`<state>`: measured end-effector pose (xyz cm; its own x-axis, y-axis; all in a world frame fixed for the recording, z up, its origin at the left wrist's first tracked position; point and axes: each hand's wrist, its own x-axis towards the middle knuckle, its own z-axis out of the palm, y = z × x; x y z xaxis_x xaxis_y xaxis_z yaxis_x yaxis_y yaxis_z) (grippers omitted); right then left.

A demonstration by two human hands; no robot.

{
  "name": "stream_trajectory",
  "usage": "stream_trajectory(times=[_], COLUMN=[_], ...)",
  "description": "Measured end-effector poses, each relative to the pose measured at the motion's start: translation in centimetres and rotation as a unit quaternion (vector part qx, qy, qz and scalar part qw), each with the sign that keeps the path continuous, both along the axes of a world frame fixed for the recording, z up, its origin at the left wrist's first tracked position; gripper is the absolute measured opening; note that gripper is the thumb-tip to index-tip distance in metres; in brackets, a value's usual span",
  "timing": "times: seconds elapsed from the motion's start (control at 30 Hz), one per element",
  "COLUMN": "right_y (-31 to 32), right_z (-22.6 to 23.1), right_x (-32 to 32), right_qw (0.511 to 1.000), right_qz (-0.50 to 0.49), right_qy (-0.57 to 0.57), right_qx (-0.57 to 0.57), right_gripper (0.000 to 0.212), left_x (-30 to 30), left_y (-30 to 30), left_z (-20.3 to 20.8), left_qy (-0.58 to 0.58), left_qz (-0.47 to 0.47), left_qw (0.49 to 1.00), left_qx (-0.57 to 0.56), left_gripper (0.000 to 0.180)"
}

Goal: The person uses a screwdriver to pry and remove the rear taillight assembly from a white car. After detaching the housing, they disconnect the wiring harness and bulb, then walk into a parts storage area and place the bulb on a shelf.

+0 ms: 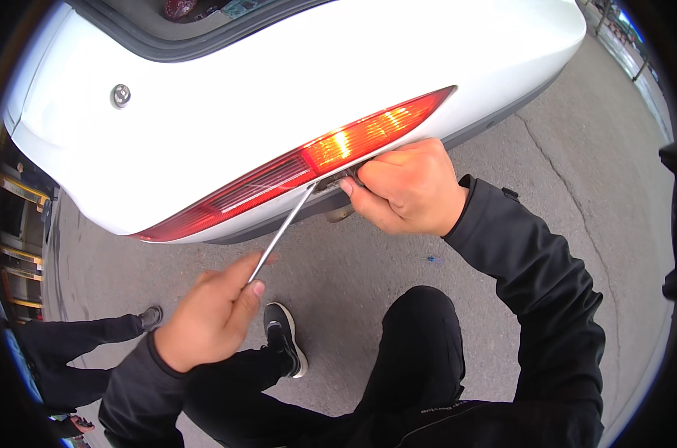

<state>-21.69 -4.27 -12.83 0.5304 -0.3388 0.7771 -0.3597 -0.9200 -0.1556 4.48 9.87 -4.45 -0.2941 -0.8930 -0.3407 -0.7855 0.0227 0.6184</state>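
A thin silver metal rod point(282, 231), resembling a screwdriver shaft, slants up from my left hand point(208, 317). My left fingers are closed around its lower end, which they hide. The rod's far end reaches the dark gap point(328, 181) under the lit red and amber tail light point(338, 145) of a white car. My right hand point(413, 188) is closed beside that gap, against the bumper point(465, 133) just below the light. Its thumb and curled fingers press together at the gap's edge; what they grip is hidden.
A round lock point(120, 95) sits in the white body panel, below the rear window point(197, 30). Another person's dark-trousered leg point(92, 337) is at the lower left, near yellow-edged structures point(21, 190). A small blue object point(431, 259) lies on the cracked grey pavement point(532, 224).
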Motion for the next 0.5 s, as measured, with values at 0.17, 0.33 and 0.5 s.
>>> stream_trajectory(times=[0.17,0.33,0.5], right_y=[0.0,-0.1,-0.2], right_z=[0.0,0.0,0.0], right_x=[0.0,-0.1,-0.1], right_qw=[1.000,1.000,1.000], right_qz=[0.010,0.004,0.008], right_qy=[0.003,0.014,0.008], right_qx=[0.002,-0.005,-0.005], right_gripper=[0.032,0.031,0.030], left_x=[-5.1,-7.0,-3.9], left_y=[1.6,-0.9,-3.0], left_z=[-5.9,-6.1,-3.9], left_qy=[0.219,0.282,0.173], left_qz=[0.161,0.177,0.056], left_qw=[0.962,0.942,0.982], left_qx=[-0.010,-0.027,-0.048], left_gripper=[0.035,0.036,0.031])
